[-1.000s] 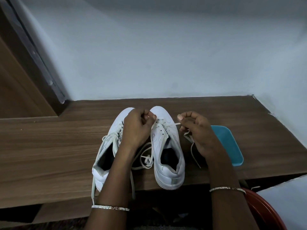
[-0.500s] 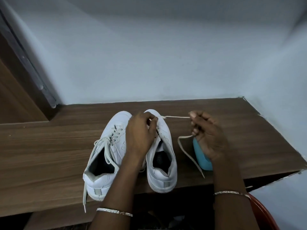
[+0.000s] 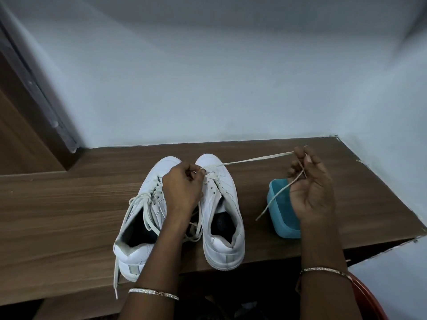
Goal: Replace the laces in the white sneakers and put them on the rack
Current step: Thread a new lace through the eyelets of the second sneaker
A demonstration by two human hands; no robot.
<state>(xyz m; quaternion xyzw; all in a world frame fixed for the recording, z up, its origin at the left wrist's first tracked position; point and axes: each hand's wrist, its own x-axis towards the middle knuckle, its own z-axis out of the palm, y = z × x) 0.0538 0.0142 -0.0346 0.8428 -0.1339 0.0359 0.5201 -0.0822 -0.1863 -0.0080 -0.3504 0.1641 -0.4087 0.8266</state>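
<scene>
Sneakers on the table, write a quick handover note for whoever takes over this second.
Left hand pinches the lace at the right sneaker's front eyelets. Right hand holds the same lace, drawn taut to the right, its end hanging by the tub.
Both sneakers stand on the table; left sneaker is laced loosely.
Done: right sneaker's upper eyelets are empty.
Left: finish this lace, do the left sneaker, rack both. No rack in view.
</scene>
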